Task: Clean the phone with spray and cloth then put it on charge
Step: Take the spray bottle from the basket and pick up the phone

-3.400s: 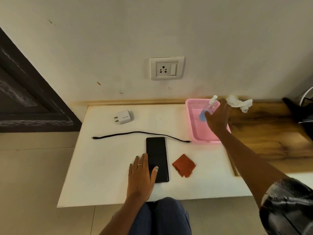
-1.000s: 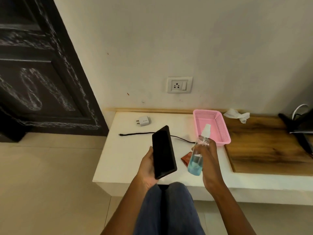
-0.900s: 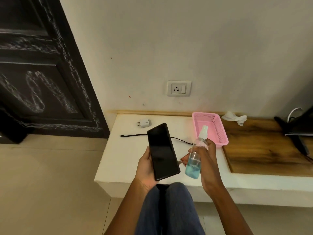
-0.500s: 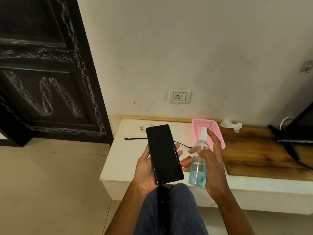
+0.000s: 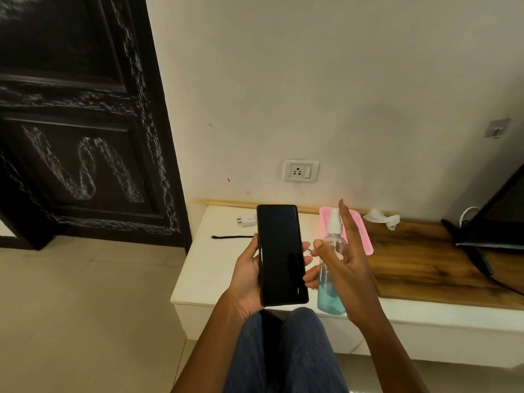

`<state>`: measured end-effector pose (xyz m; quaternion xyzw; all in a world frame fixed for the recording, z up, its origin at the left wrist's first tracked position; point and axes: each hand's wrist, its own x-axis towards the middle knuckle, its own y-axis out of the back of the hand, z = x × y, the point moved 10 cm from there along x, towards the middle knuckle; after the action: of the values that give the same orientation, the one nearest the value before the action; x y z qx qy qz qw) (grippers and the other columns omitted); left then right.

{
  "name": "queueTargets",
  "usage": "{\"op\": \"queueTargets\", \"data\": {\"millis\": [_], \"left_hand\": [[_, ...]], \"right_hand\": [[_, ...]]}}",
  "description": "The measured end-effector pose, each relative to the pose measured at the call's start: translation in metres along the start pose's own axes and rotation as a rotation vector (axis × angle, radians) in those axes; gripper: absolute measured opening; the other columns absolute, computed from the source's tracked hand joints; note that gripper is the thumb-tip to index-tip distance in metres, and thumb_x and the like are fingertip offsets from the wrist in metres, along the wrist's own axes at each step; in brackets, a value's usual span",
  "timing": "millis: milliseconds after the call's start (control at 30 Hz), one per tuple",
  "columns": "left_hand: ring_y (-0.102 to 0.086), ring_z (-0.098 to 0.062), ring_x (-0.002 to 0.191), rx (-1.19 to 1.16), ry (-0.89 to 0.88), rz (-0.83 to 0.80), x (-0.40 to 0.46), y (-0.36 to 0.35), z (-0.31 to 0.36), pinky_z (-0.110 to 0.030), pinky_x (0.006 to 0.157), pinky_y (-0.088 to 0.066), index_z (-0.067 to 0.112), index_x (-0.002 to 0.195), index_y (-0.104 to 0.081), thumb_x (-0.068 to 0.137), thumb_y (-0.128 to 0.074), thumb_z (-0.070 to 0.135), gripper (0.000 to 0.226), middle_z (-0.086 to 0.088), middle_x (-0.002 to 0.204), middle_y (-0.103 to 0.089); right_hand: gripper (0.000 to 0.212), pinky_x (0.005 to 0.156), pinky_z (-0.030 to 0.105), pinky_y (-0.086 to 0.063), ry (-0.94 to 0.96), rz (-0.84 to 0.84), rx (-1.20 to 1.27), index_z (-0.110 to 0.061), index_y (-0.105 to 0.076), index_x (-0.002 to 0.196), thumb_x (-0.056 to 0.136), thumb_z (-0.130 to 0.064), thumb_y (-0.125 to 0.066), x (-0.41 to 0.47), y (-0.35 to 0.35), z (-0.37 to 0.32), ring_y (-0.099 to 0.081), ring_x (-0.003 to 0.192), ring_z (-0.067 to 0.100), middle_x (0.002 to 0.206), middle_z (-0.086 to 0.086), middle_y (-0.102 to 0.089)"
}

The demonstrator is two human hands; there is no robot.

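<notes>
1. Head view, hands: the left hand [image 5: 249, 276] grips the phone [image 5: 280, 255] by its long edges, dark screen up and lifted off the table [image 5: 195, 273], probably so the glass faces the nozzle.
2. The right hand [image 5: 344, 265] holds the spray bottle [image 5: 330, 268] upright just right of the phone, thumb wrapped across the front, the forefinger raised straight beside the white nozzle, seemingly ready to press. Blue liquid fills only the lower part.
3. Head view, table: the charger plug [image 5: 246, 221] and black cable [image 5: 232, 237] lie at the far left, below the wall socket [image 5: 301, 170], handy for charging.
4. A pink basket [image 5: 364, 236] sits behind the right hand; a crumpled white tissue [image 5: 382, 218] lies far right of it. The cloth cannot be seen.
</notes>
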<state>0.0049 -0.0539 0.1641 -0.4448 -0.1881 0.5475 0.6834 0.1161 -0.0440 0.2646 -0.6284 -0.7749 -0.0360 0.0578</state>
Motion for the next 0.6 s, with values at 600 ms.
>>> {"op": "queueTargets", "data": {"millis": [600], "left_hand": [[-0.061, -0.037, 0.114, -0.033, 0.047, 0.124, 0.022, 0.030, -0.012, -0.053, 0.099, -0.046, 0.020, 0.121, -0.066, 0.084, -0.047, 0.068, 0.064, -0.017, 0.123, -0.065]], "right_hand": [[0.043, 0.048, 0.003, -0.045, 0.152, 0.130, -0.493, -0.065, -0.033, 0.111, 0.088, -0.035, -0.054, 0.019, -0.004, -0.002, -0.060, 0.075, -0.010, 0.080, -0.026, -0.052]]}}
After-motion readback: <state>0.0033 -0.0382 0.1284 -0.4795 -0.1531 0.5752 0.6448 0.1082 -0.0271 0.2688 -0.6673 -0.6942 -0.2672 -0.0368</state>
